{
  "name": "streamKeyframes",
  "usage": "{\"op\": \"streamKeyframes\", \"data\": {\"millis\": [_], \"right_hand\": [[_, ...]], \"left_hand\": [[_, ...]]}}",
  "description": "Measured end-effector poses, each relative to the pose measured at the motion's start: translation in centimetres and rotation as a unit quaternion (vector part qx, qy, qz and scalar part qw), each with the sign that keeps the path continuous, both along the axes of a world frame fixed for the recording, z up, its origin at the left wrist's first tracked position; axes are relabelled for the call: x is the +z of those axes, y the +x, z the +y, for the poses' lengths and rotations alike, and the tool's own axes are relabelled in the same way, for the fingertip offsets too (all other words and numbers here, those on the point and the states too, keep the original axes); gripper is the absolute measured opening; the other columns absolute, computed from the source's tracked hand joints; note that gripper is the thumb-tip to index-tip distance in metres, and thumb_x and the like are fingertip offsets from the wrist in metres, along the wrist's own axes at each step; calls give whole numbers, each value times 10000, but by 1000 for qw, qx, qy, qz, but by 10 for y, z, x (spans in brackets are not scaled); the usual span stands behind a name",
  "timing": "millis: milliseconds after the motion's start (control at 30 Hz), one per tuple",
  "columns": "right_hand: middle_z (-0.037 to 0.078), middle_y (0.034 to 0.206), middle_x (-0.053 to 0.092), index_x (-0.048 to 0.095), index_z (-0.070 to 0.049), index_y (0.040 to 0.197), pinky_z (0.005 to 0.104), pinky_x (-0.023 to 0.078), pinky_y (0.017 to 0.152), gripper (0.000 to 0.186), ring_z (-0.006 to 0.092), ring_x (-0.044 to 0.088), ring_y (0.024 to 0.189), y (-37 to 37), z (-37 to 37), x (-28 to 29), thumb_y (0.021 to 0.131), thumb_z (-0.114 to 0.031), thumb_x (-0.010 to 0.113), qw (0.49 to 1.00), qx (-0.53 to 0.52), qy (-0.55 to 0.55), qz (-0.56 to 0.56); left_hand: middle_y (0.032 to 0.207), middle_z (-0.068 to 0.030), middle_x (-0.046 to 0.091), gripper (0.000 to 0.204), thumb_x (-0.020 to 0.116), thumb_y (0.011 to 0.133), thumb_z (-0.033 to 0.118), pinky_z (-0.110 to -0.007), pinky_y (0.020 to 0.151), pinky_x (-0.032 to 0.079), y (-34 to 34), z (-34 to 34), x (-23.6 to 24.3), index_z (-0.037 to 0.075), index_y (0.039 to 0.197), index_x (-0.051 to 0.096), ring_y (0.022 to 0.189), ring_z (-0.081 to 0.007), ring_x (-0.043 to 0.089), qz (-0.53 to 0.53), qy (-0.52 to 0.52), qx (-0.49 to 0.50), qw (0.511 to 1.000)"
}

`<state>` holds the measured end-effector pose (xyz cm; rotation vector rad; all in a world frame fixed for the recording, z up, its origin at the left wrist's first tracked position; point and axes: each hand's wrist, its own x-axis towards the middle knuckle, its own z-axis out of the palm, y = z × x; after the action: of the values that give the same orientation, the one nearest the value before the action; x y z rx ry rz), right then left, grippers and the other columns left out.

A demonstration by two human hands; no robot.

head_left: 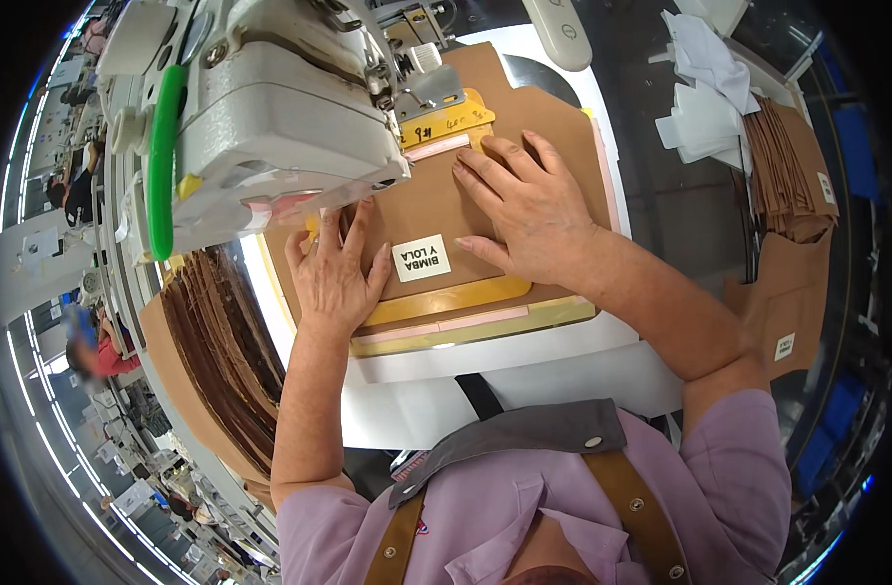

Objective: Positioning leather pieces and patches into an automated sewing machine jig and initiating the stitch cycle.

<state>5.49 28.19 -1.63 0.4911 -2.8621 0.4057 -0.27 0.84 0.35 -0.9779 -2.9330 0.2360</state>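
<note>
My left hand [331, 273] lies on a brown fabric panel [422, 210], its fingers stretched out beneath the edge of the sewing machine head [290, 127]. My right hand [539, 210] rests flat on the same panel, fingers spread and pointing toward the needle area. Between both hands sits a white rectangular label [421, 258], its dark print upside down to me. Around the panel shows a yellow template [451, 300], with pink strips along its near edge. Another yellow template piece [446, 122] with handwriting is close to the presser area. The needle itself is hidden.
A stack of brown panels [212, 331] stands left of the machine. At the right are folded brown pieces [782, 171], white fabric scraps [704, 93] and another labelled brown panel [782, 302]. A green strip [163, 161] runs along the machine head.
</note>
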Motion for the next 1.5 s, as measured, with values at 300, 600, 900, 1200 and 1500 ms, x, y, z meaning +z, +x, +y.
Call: {"op": "streamKeyframes", "data": {"millis": [300,600,900,1200,1500], "right_hand": [[99,1373,560,645,-14,1308,549,349,1144,642,267,454,1350,-7,-17,-5,931,-533,624,1000,14,-13,20],[108,1368,517,611,-6,1354,524,374,1132,659,249,456,1330,-13,-37,-5,952,-529,603,1000,27,-1,12],[142,1389,531,610,-6,1366,514,359,1175,674,287,477,1338,-15,-41,-8,919,-507,662,999,34,-26,10],[130,1405,520,556,-15,1412,545,313,1203,681,283,429,1407,-11,-38,-12,931,-485,661,995,65,-70,-3],[133,1248,604,615,-31,1256,496,405,1050,579,304,560,1197,-32,18,-2,838,-392,791,988,-71,-76,115]], "left_hand": [[1432,-122,563,599,555,956,430,-470,1091,312,-5,-17,0,163,1491,521,1281,-219,542,7,-7,13,1000],[1430,-139,562,604,549,961,457,-465,1098,304,-7,-28,3,146,1478,544,1302,-229,528,3,-10,49,999],[1325,-141,611,610,590,948,498,-483,1072,327,-7,-10,9,168,1461,570,1207,-252,597,33,-15,41,999],[1224,-124,667,465,665,911,282,-466,1020,419,-26,25,-26,144,1354,645,1138,-322,612,-63,204,-78,974],[1210,-104,685,433,646,925,317,-475,989,419,-20,34,-21,141,1320,672,1089,-335,601,-46,179,-68,980]]}}
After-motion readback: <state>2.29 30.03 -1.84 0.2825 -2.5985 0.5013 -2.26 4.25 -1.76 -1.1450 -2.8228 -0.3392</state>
